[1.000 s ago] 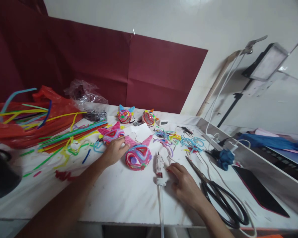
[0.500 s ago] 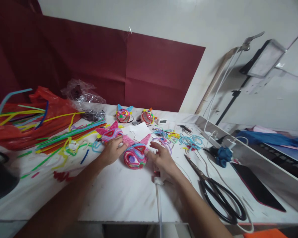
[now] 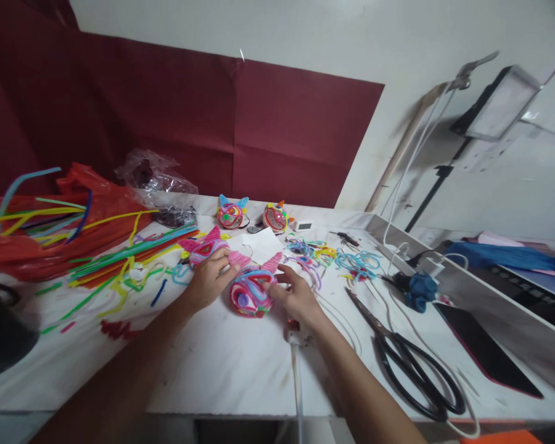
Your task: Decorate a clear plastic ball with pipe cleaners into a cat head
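One half-curled left hand (image 3: 209,280) and one half-curled right hand (image 3: 298,297) hold the nearest pink-eared ornament (image 3: 248,298).

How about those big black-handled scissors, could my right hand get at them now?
Probably yes: the scissors lie right of your right hand, with only a thin cable seeming to run between, though that hand is at the pink ornament.

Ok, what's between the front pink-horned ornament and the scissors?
Head view: the right hand, partly covering the glue gun, then a thin pale cable.
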Action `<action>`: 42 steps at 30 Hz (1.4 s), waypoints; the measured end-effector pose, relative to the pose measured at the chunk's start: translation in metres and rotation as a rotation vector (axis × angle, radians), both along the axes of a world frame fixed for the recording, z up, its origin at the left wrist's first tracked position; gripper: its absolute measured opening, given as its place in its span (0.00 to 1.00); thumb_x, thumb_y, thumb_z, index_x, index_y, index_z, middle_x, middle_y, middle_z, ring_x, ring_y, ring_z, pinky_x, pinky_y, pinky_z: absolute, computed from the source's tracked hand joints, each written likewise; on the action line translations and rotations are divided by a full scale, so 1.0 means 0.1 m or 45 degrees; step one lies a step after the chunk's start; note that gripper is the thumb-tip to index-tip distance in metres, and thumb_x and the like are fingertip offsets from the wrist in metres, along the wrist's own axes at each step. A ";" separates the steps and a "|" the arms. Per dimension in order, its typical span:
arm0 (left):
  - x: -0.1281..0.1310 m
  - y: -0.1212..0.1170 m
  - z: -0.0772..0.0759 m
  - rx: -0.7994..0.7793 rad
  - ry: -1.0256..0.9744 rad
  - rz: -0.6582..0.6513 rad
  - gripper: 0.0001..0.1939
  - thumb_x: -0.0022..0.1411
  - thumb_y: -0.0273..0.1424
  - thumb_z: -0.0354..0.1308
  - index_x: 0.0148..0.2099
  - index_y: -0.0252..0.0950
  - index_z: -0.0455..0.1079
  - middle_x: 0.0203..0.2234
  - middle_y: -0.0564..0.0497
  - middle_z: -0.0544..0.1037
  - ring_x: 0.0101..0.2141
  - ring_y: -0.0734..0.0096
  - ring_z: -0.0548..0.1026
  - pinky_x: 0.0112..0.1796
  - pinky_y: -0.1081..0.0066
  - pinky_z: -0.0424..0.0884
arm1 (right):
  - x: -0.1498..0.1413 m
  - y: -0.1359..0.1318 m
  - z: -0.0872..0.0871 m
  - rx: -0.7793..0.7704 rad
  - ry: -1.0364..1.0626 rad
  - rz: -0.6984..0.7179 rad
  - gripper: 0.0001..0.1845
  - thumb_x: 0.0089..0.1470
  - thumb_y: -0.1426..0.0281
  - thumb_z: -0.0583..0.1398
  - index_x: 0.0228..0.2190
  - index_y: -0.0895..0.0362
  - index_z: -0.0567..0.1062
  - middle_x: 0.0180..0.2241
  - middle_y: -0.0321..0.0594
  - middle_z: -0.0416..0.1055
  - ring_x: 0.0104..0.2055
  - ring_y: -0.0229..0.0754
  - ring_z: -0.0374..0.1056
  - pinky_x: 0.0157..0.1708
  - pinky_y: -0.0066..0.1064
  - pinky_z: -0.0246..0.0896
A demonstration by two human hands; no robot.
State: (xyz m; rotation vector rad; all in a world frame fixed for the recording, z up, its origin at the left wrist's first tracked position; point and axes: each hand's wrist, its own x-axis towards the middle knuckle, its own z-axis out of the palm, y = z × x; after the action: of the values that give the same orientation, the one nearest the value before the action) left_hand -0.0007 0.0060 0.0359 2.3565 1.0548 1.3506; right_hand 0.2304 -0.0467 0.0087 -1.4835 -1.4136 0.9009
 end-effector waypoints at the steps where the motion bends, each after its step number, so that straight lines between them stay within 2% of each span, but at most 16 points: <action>1: -0.01 0.00 0.01 0.017 -0.012 0.003 0.15 0.65 0.34 0.55 0.25 0.39 0.65 0.31 0.50 0.76 0.36 0.65 0.76 0.41 0.67 0.73 | 0.00 0.00 0.00 0.006 0.006 -0.001 0.47 0.47 0.49 0.70 0.64 0.56 0.70 0.53 0.50 0.78 0.41 0.49 0.77 0.40 0.39 0.70; 4: -0.05 0.02 0.03 0.013 -0.024 0.029 0.12 0.64 0.33 0.56 0.28 0.39 0.72 0.32 0.48 0.79 0.37 0.64 0.77 0.41 0.66 0.74 | 0.00 0.00 0.00 0.016 0.017 -0.006 0.46 0.47 0.49 0.70 0.63 0.56 0.70 0.52 0.49 0.79 0.39 0.48 0.76 0.39 0.38 0.69; 7: -0.08 0.03 0.03 -0.052 -0.042 0.080 0.11 0.63 0.35 0.59 0.28 0.39 0.71 0.27 0.51 0.78 0.32 0.65 0.77 0.35 0.67 0.73 | -0.01 -0.01 0.02 0.014 0.016 -0.006 0.46 0.47 0.49 0.70 0.63 0.56 0.70 0.52 0.49 0.79 0.38 0.47 0.75 0.38 0.38 0.68; 10: -0.07 0.03 0.03 -0.139 -0.153 0.118 0.06 0.59 0.35 0.62 0.36 0.40 0.71 0.25 0.54 0.77 0.29 0.66 0.77 0.32 0.69 0.72 | -0.01 -0.03 0.04 0.019 0.010 0.005 0.47 0.47 0.49 0.69 0.63 0.57 0.70 0.51 0.49 0.79 0.37 0.45 0.75 0.37 0.37 0.68; 12: -0.06 0.01 0.05 -0.156 -0.188 0.117 0.09 0.58 0.35 0.62 0.40 0.40 0.69 0.27 0.54 0.78 0.29 0.66 0.78 0.33 0.69 0.73 | -0.01 -0.04 0.06 0.016 0.000 -0.001 0.47 0.47 0.49 0.69 0.63 0.57 0.70 0.51 0.49 0.79 0.36 0.44 0.75 0.37 0.36 0.68; 15: -0.05 -0.04 0.10 -0.119 -0.083 0.129 0.06 0.62 0.37 0.57 0.35 0.41 0.66 0.24 0.55 0.76 0.29 0.66 0.77 0.33 0.69 0.72 | -0.02 -0.06 0.10 0.014 -0.025 -0.014 0.47 0.47 0.49 0.69 0.63 0.57 0.70 0.51 0.49 0.79 0.36 0.45 0.74 0.37 0.36 0.68; 18: -0.04 -0.08 0.14 -0.085 0.005 0.139 0.09 0.64 0.37 0.54 0.32 0.41 0.64 0.23 0.55 0.75 0.29 0.65 0.76 0.34 0.68 0.71 | -0.03 -0.08 0.13 0.024 -0.034 0.000 0.47 0.47 0.49 0.69 0.63 0.58 0.70 0.51 0.49 0.79 0.35 0.44 0.74 0.37 0.36 0.68; 22: -0.02 -0.10 0.15 -0.076 0.058 0.107 0.08 0.64 0.37 0.54 0.33 0.41 0.66 0.24 0.54 0.76 0.30 0.65 0.76 0.36 0.68 0.73 | -0.04 -0.10 0.15 0.019 -0.018 0.009 0.48 0.47 0.49 0.68 0.64 0.58 0.69 0.52 0.50 0.79 0.31 0.42 0.72 0.34 0.36 0.68; 28: -0.01 -0.10 0.10 -0.066 0.106 0.111 0.08 0.63 0.37 0.54 0.35 0.40 0.69 0.29 0.51 0.79 0.32 0.64 0.78 0.37 0.68 0.73 | -0.04 -0.10 0.16 0.032 -0.047 0.008 0.47 0.47 0.49 0.68 0.64 0.57 0.69 0.51 0.50 0.79 0.33 0.43 0.72 0.34 0.35 0.67; 35: -0.01 -0.10 0.09 -0.068 0.134 0.114 0.08 0.62 0.36 0.53 0.34 0.39 0.69 0.27 0.51 0.78 0.32 0.64 0.78 0.36 0.68 0.71 | -0.03 -0.10 0.13 0.032 -0.058 -0.005 0.47 0.47 0.49 0.68 0.64 0.56 0.69 0.51 0.49 0.79 0.30 0.40 0.71 0.33 0.35 0.66; 42: -0.03 -0.09 0.08 -0.067 0.149 0.128 0.06 0.61 0.35 0.53 0.33 0.40 0.68 0.27 0.51 0.79 0.31 0.63 0.78 0.35 0.68 0.72 | -0.03 -0.08 0.12 0.037 -0.081 -0.003 0.47 0.47 0.49 0.69 0.64 0.56 0.69 0.51 0.48 0.80 0.33 0.42 0.72 0.36 0.36 0.66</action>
State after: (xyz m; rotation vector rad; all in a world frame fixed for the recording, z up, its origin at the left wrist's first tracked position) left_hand -0.0033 -0.0029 0.0435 2.3983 1.2407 1.2144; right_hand 0.2275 -0.0551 0.0209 -1.5035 -1.4644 0.8350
